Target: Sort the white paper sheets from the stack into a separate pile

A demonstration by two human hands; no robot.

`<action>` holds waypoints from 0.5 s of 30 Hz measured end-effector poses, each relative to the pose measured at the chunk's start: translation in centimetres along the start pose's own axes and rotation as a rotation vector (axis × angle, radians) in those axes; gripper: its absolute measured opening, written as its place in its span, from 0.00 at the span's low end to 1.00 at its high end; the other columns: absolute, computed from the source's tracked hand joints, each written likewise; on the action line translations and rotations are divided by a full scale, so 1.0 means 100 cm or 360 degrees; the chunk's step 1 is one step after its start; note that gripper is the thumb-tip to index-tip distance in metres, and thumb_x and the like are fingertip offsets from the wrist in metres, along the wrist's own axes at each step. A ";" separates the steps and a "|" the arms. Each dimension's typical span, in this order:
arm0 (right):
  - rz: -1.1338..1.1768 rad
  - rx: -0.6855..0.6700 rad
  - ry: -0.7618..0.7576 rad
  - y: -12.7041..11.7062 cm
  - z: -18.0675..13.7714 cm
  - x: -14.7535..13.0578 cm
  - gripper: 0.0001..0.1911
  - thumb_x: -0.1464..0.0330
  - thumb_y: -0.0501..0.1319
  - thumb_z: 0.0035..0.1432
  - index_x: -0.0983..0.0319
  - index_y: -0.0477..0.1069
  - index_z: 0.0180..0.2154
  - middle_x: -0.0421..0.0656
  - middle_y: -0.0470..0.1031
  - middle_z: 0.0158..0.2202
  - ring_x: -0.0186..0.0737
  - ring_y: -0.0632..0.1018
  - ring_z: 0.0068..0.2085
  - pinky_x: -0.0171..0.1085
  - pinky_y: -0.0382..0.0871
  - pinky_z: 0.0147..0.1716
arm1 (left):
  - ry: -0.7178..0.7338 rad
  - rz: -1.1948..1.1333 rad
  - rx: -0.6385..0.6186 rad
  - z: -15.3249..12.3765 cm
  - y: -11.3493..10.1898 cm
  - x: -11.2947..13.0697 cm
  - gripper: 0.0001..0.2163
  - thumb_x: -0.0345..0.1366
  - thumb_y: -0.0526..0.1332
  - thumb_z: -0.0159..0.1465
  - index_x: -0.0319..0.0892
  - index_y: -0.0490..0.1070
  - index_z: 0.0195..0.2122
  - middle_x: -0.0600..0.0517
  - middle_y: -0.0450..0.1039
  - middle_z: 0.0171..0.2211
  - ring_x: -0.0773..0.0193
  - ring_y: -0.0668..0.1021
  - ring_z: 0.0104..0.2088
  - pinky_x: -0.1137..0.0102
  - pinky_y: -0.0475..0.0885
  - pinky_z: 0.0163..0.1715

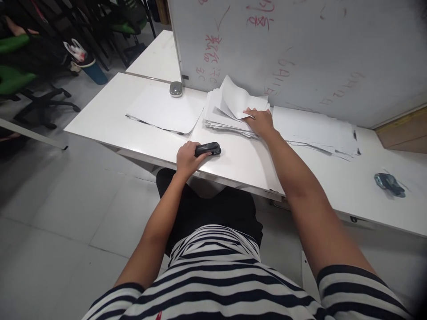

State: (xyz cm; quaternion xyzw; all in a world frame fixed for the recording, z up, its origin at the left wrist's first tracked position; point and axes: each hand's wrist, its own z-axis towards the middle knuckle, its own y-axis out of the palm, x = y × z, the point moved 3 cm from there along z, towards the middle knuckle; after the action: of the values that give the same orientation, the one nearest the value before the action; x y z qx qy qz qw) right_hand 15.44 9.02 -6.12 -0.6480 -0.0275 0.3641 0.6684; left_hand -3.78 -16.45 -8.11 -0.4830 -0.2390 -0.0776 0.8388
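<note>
A black stapler (209, 148) lies near the table's front edge, and my left hand (188, 158) is wrapped round its left end. Farther back, my right hand (260, 121) grips the near right edge of a loose sheet of paper (235, 100). That sheet curls upward at its far left corner. It rests on an uneven stack of white paper (230, 126) directly under my right hand. Left of the stack lies a flat bundle of paper (163, 109) with dark marks along its near edge. To the right, more sheets (307, 126) are spread out.
A whiteboard (300, 53) with red writing stands along the table's back. A grey computer mouse (176, 89) sits at the back left of the white table (133, 138). A dark bluish object (389, 184) lies at right. On the floor stand a blue bin (95, 72) and green chairs (18, 78).
</note>
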 end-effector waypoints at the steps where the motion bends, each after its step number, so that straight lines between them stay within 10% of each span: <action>1: -0.0024 -0.0011 -0.0003 -0.002 0.000 -0.001 0.18 0.64 0.56 0.60 0.55 0.74 0.51 0.42 0.72 0.57 0.47 0.69 0.60 0.57 0.43 0.63 | 0.0001 -0.0008 0.0000 0.000 0.000 0.000 0.19 0.53 0.62 0.59 0.43 0.69 0.40 0.50 0.70 0.33 0.59 0.73 0.36 0.66 0.64 0.35; 9: -0.0128 0.0077 -0.0090 -0.045 -0.012 -0.016 0.20 0.62 0.50 0.63 0.57 0.76 0.49 0.44 0.79 0.46 0.47 0.75 0.50 0.58 0.42 0.62 | -0.0021 0.0042 0.0006 0.003 0.001 -0.001 0.18 0.51 0.62 0.59 0.43 0.70 0.42 0.47 0.73 0.36 0.54 0.74 0.40 0.60 0.65 0.42; 15: -0.0082 0.0086 -0.0223 -0.080 -0.078 -0.047 0.22 0.65 0.47 0.65 0.57 0.70 0.55 0.42 0.80 0.41 0.45 0.77 0.46 0.56 0.44 0.64 | 0.0191 -0.0150 0.0222 -0.006 -0.014 0.024 0.25 0.50 0.66 0.56 0.45 0.65 0.51 0.43 0.70 0.52 0.47 0.67 0.58 0.48 0.52 0.60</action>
State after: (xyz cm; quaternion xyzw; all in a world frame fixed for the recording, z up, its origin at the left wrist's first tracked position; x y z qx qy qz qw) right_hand 19.52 0.82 1.80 -0.6016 -0.0810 0.3918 0.6914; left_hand -1.98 -17.42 -6.11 -0.4062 -0.2157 -0.1290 0.8785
